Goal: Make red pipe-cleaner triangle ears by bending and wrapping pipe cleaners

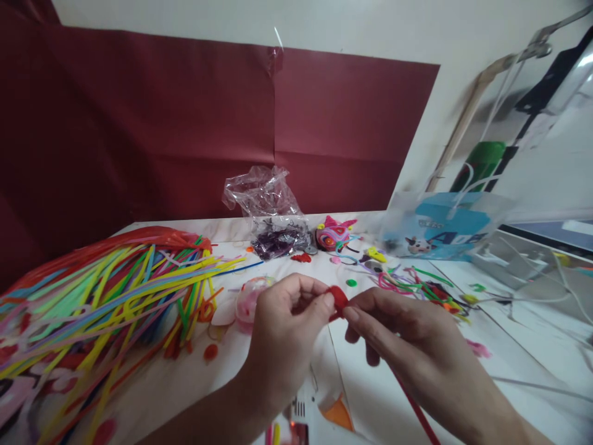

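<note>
Between finger and thumb, my left hand (290, 315) pinches a small red coil at the end of a red pipe cleaner (339, 299). My right hand (407, 340) pinches at the coil's right edge, and the red stem trails down below the palm toward the front edge of the view. Just behind my left hand sits a pink-and-clear round ornament (247, 303), partly hidden by the fingers. A small green disc (351, 282) lies on the table beyond the fingertips.
A large pile of colourful pipe cleaners (134, 290) spreads over the left. At the back are a clear plastic bag (278, 228) and a decorated pink ball (334, 235). Loose stems (430, 287) and a blue gift bag (445, 228) stand right; an orange piece (338, 413) lies in front.
</note>
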The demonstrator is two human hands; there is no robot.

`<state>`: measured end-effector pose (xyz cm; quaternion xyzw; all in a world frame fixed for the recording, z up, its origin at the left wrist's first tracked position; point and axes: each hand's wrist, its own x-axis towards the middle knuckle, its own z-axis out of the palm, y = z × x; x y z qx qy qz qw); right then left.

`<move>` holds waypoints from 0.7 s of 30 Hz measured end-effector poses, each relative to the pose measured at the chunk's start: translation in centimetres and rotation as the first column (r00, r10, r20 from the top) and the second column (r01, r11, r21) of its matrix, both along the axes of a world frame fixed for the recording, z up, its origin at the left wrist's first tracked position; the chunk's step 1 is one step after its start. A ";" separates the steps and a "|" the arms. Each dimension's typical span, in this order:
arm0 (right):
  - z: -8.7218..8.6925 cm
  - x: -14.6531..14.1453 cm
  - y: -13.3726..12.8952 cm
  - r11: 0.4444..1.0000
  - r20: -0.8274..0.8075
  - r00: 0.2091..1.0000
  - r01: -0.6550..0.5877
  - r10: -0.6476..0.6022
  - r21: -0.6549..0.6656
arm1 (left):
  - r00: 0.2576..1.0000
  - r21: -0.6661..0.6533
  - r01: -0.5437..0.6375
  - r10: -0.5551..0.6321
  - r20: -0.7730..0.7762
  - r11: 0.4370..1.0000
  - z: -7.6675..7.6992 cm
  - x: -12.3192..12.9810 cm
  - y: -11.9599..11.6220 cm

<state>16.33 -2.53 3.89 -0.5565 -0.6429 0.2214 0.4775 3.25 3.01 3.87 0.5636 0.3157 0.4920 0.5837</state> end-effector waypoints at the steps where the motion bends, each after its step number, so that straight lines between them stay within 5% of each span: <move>1: 0.0 0.2 0.0 0.999 0.012 1.000 0.024 -0.025 0.035 | 0.998 -0.028 0.000 0.002 0.060 1.000 0.0 -0.1 0.2; 5: -0.1 1.2 0.5 0.987 -0.048 0.990 0.135 -0.131 0.084 | 0.968 -0.137 0.026 0.009 0.252 0.990 0.2 -0.3 0.7; 12: 0.0 0.9 1.3 0.996 -0.172 0.984 -0.056 0.043 -0.069 | 0.961 -0.178 0.048 0.003 0.275 0.983 -0.2 0.2 0.4; 17: 0.2 2.0 1.8 0.990 -0.121 0.991 -0.075 0.061 -0.116 | 0.977 -0.194 0.112 -0.072 0.200 0.975 -0.8 0.5 0.6; 21: 0.2 3.4 2.0 0.983 -0.023 0.997 -0.075 0.073 -0.165 | 0.989 -0.109 0.145 -0.147 -0.014 0.983 -1.0 0.4 1.3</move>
